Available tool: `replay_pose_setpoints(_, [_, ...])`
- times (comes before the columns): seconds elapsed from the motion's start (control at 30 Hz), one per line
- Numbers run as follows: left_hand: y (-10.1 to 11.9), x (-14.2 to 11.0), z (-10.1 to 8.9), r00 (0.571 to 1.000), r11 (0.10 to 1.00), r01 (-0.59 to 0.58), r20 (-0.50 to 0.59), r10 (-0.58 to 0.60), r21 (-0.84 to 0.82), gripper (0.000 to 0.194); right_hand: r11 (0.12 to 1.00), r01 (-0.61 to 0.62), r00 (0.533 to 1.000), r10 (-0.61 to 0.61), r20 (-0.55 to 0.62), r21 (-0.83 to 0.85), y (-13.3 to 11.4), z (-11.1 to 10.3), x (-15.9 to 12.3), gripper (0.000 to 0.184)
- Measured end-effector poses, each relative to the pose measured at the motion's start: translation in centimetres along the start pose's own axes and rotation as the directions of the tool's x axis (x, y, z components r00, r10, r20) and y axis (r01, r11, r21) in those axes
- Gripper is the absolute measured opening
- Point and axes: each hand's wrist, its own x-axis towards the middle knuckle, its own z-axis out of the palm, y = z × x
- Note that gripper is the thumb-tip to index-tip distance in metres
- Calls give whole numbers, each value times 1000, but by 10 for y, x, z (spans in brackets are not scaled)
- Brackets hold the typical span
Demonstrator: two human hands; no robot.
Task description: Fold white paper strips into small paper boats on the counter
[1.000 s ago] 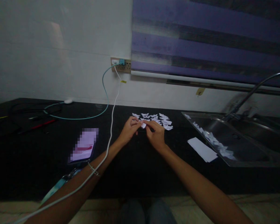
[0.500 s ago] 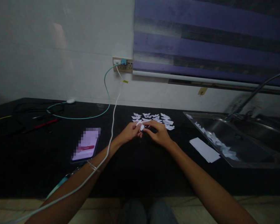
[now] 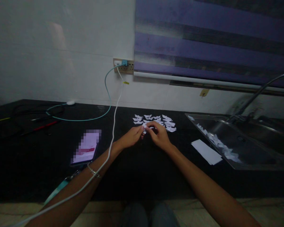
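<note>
My left hand [image 3: 132, 136] and my right hand [image 3: 160, 135] meet over the black counter, fingers closed on a small piece of folded white paper [image 3: 144, 125]. Both hands grip it at once, thumbs towards each other, and the fingers cover much of it. Just beyond them, several small folded paper boats [image 3: 167, 118] stand in rows on the counter. A stack of flat white paper slips [image 3: 206, 152] lies to the right of my right hand, beside the sink.
At the right is a steel sink [image 3: 253, 165] with more folded white papers [image 3: 221, 145] along its left edge and a tap [image 3: 257, 93] above. A phone [image 3: 86, 148] lies on the left. A white cable [image 3: 113, 138] crosses over my left forearm from the wall socket [image 3: 123, 66].
My left fingers have closed in closer to the right ones, and the paper between them has turned slightly. The camera view has shifted a little.
</note>
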Motion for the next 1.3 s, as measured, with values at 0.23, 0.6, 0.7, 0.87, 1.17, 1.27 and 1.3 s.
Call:
replay_pose_setpoints(0.23, [6, -1, -1, 999, 998, 10, -33, -8, 68, 44, 997, -41, 999, 42, -27, 58, 1, 2, 0, 10])
replay_pose_setpoints(0.6, [-3, -1, -3, 998, 991, -19, -55, 26, 131, 46, 889, -311, 946, 325, 16, 337, 6, 7, 7, 26])
replay_pose_setpoints(0.7, [-4, -2, -8, 995, 973, -91, -11, 95, 210, 38, 776, -479, 877, 449, 172, 410, 6, 2, 8, 29])
replay_pose_setpoints(0.87, [-6, -4, -16, 991, 914, -116, 104, 81, 389, 31, 468, -703, 692, 625, 362, 535, 7, 1, 7, 21])
replay_pose_setpoints(1.17, [0, -5, -8, 991, 968, -47, 133, 14, 248, 36, 337, -663, 649, 703, 290, 669, 14, 3, 5, 23])
replay_pose_setpoints(1.27, [-1, -2, -3, 996, 987, -20, 85, 6, 161, 38, 416, -648, 688, 680, 255, 638, 12, 5, 4, 24])
replay_pose_setpoints(1.3, [-1, -1, -2, 997, 989, -13, 74, 2, 145, 38, 453, -638, 707, 665, 241, 623, 12, 5, 4, 25])
